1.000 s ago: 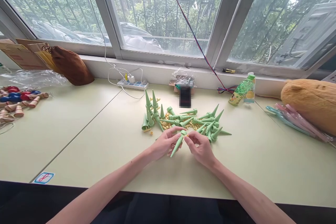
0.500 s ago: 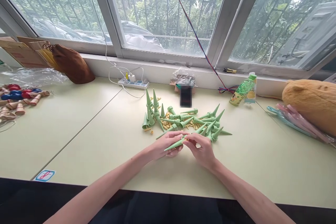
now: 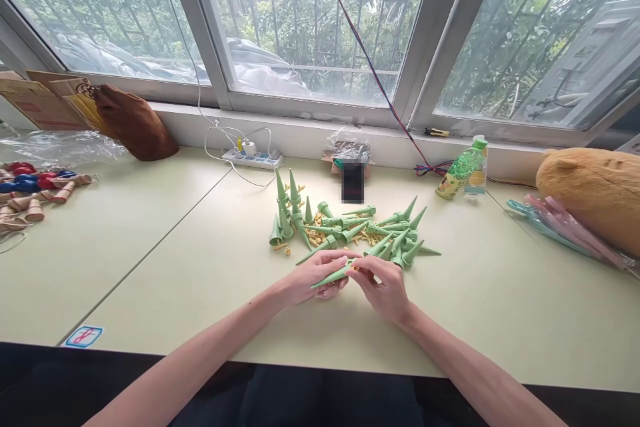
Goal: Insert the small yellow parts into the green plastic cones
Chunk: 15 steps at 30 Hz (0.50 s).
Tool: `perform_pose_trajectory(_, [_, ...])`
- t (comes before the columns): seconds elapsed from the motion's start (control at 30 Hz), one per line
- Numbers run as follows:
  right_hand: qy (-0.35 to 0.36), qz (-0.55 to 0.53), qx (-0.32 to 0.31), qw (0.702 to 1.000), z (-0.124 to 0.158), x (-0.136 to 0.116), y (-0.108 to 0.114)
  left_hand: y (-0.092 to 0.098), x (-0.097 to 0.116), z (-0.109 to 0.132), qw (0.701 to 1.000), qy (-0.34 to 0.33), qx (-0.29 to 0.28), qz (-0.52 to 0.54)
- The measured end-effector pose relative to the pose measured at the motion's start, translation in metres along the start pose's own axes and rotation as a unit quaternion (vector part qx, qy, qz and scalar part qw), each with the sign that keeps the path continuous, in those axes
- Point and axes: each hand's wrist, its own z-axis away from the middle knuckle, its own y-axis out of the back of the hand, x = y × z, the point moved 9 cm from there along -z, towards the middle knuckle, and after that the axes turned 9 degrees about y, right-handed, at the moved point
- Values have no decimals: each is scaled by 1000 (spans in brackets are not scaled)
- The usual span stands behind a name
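Note:
My left hand [image 3: 320,273] is closed around a green plastic spike [image 3: 331,277], whose pointed tip slants down to the left. At the spike's wide end, my right hand [image 3: 383,283] pinches a small yellow plastic piece [image 3: 355,268], mostly hidden by the fingers. Just beyond both hands lies a loose pile of similar green spikes [image 3: 333,230], some lying flat and some standing point up. Small yellow pieces [image 3: 316,238] are scattered among them.
A power strip [image 3: 254,159], a dark pixelated block [image 3: 353,183] and a green-capped bottle [image 3: 463,168] stand along the back. Wooden toys with red and blue balls [image 3: 35,190] lie far left, near a brown pouch [image 3: 133,121]. A tan plush [image 3: 590,197] sits at right.
The hands hold nearly the same pose on the spike, with only slight finger movement. The whole view has shifted a little.

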Motion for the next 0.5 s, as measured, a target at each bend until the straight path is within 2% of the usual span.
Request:
perform_pose_trajectory(0.27, [-1, -11, 9, 1000, -2, 0, 1, 1, 0, 0, 1000, 5, 10, -6])
perform_pose_trajectory(0.4, [-21, -23, 3, 1000, -1, 6, -2, 6, 0, -1, 999, -2, 40, -7])
perform_pose_trajectory(0.5, [-42, -44, -1, 998, 0, 11, -4, 16, 6, 1, 995, -26, 90, -37])
